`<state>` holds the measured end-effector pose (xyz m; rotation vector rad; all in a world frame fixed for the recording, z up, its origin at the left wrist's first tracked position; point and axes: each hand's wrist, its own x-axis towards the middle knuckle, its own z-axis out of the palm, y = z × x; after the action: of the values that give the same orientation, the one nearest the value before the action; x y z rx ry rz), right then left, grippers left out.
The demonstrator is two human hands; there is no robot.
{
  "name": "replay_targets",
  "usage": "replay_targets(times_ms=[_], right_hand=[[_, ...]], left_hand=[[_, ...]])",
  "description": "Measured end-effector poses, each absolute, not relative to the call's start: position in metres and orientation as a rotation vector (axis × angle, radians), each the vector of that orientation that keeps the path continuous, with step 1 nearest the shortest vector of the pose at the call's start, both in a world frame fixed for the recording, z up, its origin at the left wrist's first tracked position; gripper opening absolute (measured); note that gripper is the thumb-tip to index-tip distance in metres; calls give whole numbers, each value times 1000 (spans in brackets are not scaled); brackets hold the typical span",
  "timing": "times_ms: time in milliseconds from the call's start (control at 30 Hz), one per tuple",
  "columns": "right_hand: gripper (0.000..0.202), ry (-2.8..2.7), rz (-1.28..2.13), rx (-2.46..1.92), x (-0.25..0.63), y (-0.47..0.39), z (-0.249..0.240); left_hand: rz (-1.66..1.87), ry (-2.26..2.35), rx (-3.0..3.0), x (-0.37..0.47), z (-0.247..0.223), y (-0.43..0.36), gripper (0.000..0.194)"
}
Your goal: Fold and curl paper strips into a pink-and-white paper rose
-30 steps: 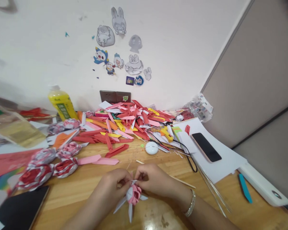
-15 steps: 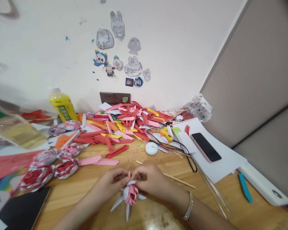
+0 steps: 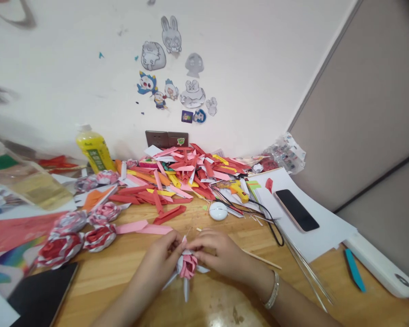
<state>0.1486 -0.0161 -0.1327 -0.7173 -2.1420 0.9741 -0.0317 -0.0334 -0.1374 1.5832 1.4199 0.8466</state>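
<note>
A pink and white folded paper flower (image 3: 188, 267) is held between my two hands above the wooden desk, its white strips sticking out below and to the sides. My left hand (image 3: 167, 250) pinches the flower's upper left edge, near an upright pointed tip. On the other side, my right hand (image 3: 216, 250) has its thumb and fingers closed at the flower's upper right edge. A bracelet (image 3: 272, 289) circles the right wrist. Just behind the right hand lies a thin wooden stick (image 3: 262, 259), partly hidden by it.
Folded paper strips (image 3: 187, 170) heap against the wall. Finished paper roses (image 3: 100, 237) sit at left beside a tilted bottle (image 3: 23, 175) and a yellow drink bottle (image 3: 94, 150). Rightward are a yellow glue gun (image 3: 238, 190), a white mouse (image 3: 218, 211), a phone (image 3: 297, 210) and a blue cutter (image 3: 355, 270).
The view has shifted slightly, moving things rightward in the picture. My right fingers have straightened somewhat at the flower's edge, and the flower has turned a little. Both hands stay on it.
</note>
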Motion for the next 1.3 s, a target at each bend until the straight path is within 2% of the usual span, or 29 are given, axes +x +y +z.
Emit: replay_targets(times_ms=[133, 367, 600, 733, 1067, 1300], right_hand=[[15, -2132, 1013, -717, 148, -15, -133], [25, -2269, 645, -505, 147, -20, -134], [30, -2193, 804, -645, 146, -22, -128], [25, -2091, 854, -696, 142, -23, -132], [23, -2201, 680, -567, 142, -25, -129], [20, -2076, 692, -591, 144, -19, -133]], left_hand=[[841, 1475, 1673, -28, -134, -37, 28], [863, 1477, 1655, -28, -134, -38, 28], [899, 1481, 1660, -28, -137, -37, 27], [914, 1417, 1624, -26, -137, -39, 27], [988, 1358, 1511, -25, -141, -39, 31], [1023, 1359, 1470, -25, -142, -43, 28]])
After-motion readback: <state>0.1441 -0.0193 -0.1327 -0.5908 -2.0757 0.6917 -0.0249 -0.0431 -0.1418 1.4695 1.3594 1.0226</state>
